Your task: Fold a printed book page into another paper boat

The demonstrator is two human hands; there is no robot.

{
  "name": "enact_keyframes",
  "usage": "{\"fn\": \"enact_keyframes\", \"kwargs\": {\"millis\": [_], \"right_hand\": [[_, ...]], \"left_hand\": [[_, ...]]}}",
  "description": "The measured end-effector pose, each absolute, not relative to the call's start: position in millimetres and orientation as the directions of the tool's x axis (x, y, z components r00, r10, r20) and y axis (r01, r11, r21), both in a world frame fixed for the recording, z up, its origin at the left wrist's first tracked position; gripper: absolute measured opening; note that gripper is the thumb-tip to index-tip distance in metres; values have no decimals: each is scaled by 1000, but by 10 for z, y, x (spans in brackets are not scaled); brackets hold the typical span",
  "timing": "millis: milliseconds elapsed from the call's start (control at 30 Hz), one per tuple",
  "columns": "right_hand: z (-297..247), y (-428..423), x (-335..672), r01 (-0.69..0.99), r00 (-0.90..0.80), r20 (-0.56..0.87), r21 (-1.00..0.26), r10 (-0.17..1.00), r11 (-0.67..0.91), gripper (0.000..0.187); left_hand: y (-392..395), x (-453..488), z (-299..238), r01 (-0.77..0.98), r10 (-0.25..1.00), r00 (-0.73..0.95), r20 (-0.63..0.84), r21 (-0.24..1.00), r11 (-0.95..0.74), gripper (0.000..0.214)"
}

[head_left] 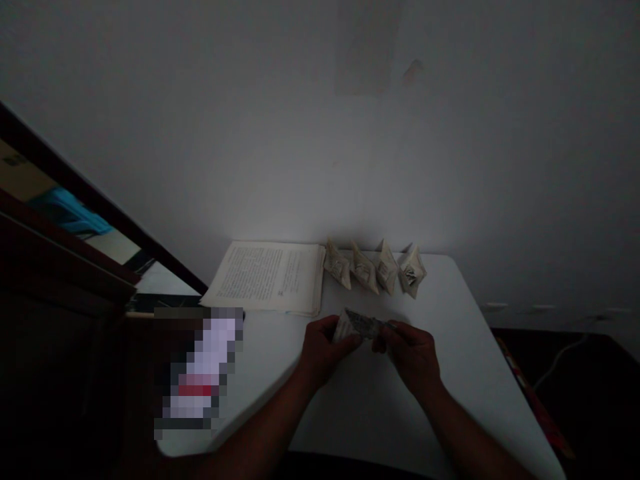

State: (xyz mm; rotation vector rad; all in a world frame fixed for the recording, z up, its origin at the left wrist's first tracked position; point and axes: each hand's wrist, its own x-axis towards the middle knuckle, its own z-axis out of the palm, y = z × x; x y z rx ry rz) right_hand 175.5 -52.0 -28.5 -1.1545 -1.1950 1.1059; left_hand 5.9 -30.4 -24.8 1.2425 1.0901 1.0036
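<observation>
A folded piece of printed paper (364, 324) is held up over the white table, between both hands. My left hand (325, 347) pinches its left side, with the thumb in front. On the right side, my right hand (410, 347) grips the paper's edge between thumb and fingers. Part of the paper is hidden behind the fingers. Just beyond the hands, several folded paper boats (361, 268) stand in a row on the table, pointed ends up. To their left lies a stack of printed pages (265, 277).
The white table (460, 327) stands against a pale wall (280, 133). A pixelated, blurred-out patch (205, 367) covers something at the table's left edge. A dark-framed mirror or opening (105, 207) leans at the left. A cable (560, 357) hangs at the right.
</observation>
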Motion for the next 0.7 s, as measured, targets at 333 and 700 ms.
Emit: {"fn": "enact_keyframes", "kwargs": {"millis": [333,700], "right_hand": [[-196,-555,1754,-44,37,113,-992,993,115,36],[-279,-554,1778,-22,67,88,-996,994,89,35]], "left_hand": [[-290,36,-247,-43,964,248,-97,993,111,31],[-272,53,-201,-232,892,436,-121,942,241,35]]}}
